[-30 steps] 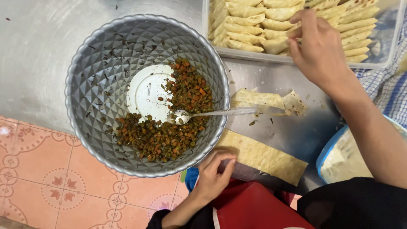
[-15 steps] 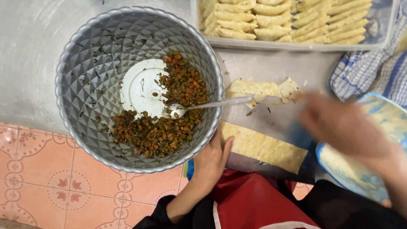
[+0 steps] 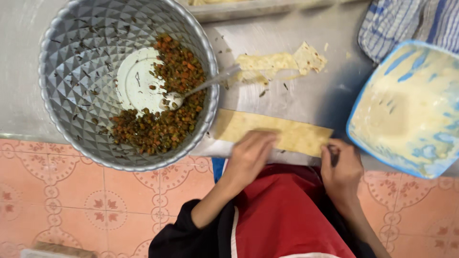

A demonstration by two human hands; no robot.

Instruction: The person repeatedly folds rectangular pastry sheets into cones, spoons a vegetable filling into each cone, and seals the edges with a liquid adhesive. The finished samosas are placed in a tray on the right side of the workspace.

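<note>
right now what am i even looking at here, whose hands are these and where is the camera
The camera sits on a person's head and looks straight down, so the two bare hands at the bottom are that person's own. The left hand lies flat on a long strip of thin pastry sheet at the edge of a metal counter. The right hand pinches the strip's right end. Left of the strip stands a faceted metal bowl with a chopped, brown-orange filling and a spoon leaning on its rim. Pastry scraps lie further back, and a blue tub of pale paste stands on the right.
</note>
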